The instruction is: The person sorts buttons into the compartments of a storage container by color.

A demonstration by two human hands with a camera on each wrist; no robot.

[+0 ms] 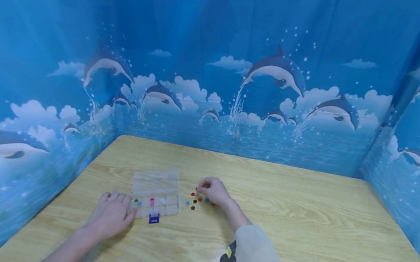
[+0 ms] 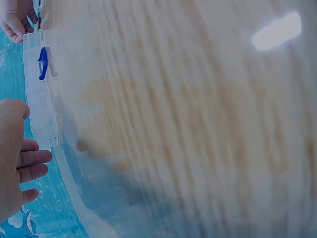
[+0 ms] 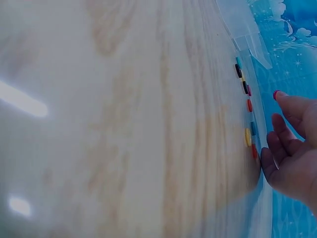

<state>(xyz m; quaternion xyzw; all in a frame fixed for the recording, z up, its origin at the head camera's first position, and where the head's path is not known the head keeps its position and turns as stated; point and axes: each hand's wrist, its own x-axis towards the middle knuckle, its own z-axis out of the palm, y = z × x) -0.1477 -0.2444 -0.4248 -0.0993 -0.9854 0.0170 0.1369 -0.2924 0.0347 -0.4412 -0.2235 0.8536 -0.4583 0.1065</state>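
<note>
A clear plastic compartment box (image 1: 166, 210) lies with its lid (image 1: 155, 182) folded back and a blue latch (image 1: 154, 218) at its front. A few compartments hold small pieces, including green and pink ones. Beside the box's left end is my left hand (image 1: 112, 215), its fingers fairly straight; whether it presses the box is unclear. To the right of the box, my right hand (image 1: 215, 191) hovers over scattered coloured buttons (image 1: 193, 208). At its fingertips in the right wrist view is a small red button (image 3: 276, 94), pinched there.
The loose buttons, black, red, blue and yellow, lie on the wood-grain table (image 1: 300, 227), some partly hidden by the right hand. A black device with a yellow label (image 1: 229, 254) sits at the right forearm. Dolphin-print curtains (image 1: 202, 61) enclose the table's back and sides.
</note>
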